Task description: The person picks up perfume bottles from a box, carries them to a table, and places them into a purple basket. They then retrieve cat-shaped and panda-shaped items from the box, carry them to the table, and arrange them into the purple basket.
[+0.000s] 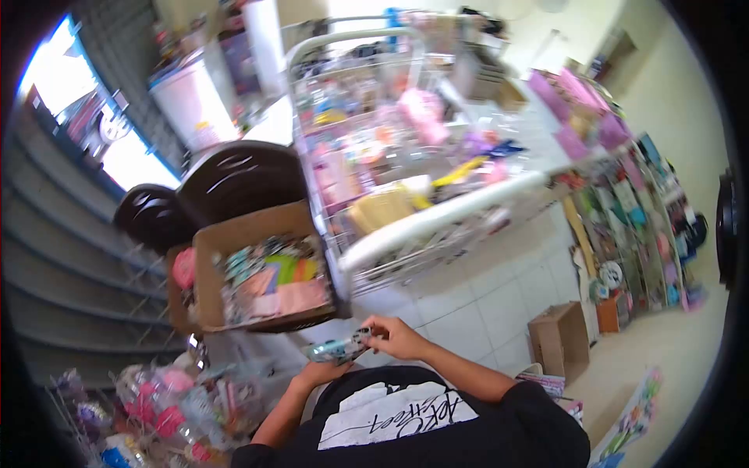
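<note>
A small shiny packet (331,351), pale teal with dark spots, is held in front of my chest. The fingers of my right hand (394,339) are closed on its dark-patterned right end. My left hand (318,374) is beneath the packet and supports it from below, its fingers mostly hidden. Just beyond my hands, an open cardboard box (211,312) on a brown chair holds many flat patterned packets (269,273) in teal, green, orange and pink.
A white wire rack cart (445,222) full of mixed goods stands ahead. Bagged pink items (168,398) hang at lower left. A cardboard box (562,343) sits on the tiled floor at right, near a display rack (624,226). Brown chair backs (242,175) rise at left.
</note>
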The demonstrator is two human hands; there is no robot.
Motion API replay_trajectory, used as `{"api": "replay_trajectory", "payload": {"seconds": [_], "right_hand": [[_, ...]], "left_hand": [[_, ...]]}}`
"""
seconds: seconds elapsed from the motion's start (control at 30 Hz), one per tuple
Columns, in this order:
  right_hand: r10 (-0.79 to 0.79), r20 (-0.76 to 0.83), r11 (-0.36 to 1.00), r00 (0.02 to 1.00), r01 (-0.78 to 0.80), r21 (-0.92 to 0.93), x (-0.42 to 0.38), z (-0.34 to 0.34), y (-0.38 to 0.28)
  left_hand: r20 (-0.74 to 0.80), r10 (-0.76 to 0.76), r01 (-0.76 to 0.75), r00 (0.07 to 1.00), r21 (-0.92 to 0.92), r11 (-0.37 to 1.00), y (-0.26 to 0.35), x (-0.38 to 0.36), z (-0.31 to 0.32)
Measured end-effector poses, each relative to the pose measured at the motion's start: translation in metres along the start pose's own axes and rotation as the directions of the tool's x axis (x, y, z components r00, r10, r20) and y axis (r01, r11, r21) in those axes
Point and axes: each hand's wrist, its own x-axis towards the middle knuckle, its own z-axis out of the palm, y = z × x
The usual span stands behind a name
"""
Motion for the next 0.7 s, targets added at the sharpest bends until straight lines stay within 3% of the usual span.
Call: {"api": "replay_trajectory", "payload": {"seconds": [0.07, 0.1, 0.17, 0.23, 0.3, 0.37, 0.4, 0.43, 0.5, 0.53, 0.63, 0.7], "right_hand": [[0.019, -0.081, 0.997, 0.997, -0.024, -0.067, -0.057, -0.05, 0.0], [0.031, -0.19, 0.995, 0.981, -0.047, -0.085, -0.087, -0.075, 0.005], [0.026, -0.382, 0.997, 0.924, -0.052, -0.058, -0.144, -0.123, 0.021], [0.015, -0.489, 0.999, 0.872, -0.028, -0.019, -0.199, -0.165, 0.031], [-0.055, -0.686, 0.998, 0.726, 0.045, -0.032, -0.244, -0.202, 0.021], [-0.086, -0.77, 0.996, 0.633, 0.041, -0.077, -0.28, -0.235, 0.02], [-0.116, -0.825, 0.992, 0.553, 0.029, -0.12, -0.297, -0.25, 0.02], [-0.114, -0.836, 0.993, 0.536, 0.028, -0.117, -0.311, -0.265, 0.018], [-0.198, -0.888, 0.98, 0.414, 0.054, -0.194, -0.329, -0.297, 0.014], [-0.184, -0.909, 0.983, 0.375, 0.087, -0.163, -0.333, -0.312, 0.009], [-0.249, -0.908, 0.968, 0.335, 0.056, -0.245, -0.341, -0.367, -0.008], [-0.265, -0.909, 0.964, 0.322, 0.054, -0.262, -0.339, -0.403, -0.028]], "left_hand": [[0.035, 0.099, -0.085, 0.995, -0.286, 0.955, 0.012, 0.038, 0.026], [0.033, 0.136, -0.126, 0.99, -0.219, 0.968, 0.039, 0.059, 0.032], [0.233, -0.054, 0.03, 0.971, 0.104, 0.994, 0.086, 0.099, 0.046], [0.202, 0.007, -0.035, 0.979, 0.136, 0.99, 0.107, 0.136, 0.077], [0.166, 0.075, -0.102, 0.983, 0.159, 0.982, 0.134, 0.172, 0.099], [0.13, 0.014, -0.028, 0.991, 0.1, 0.995, 0.17, 0.203, 0.111], [0.106, 0.092, -0.097, 0.99, 0.044, 0.994, 0.182, 0.219, 0.12], [0.122, 0.103, -0.109, 0.987, 0.049, 0.993, 0.193, 0.23, 0.129], [0.188, 0.134, -0.04, 0.973, -0.433, 0.901, 0.22, 0.26, 0.143], [0.282, 0.068, 0.109, 0.957, -0.566, 0.817, 0.23, 0.275, 0.148], [0.377, 0.089, 0.186, 0.922, -0.632, 0.752, 0.276, 0.311, 0.151], [0.4, 0.086, 0.177, 0.913, -0.576, 0.798, 0.314, 0.332, 0.146]]}}
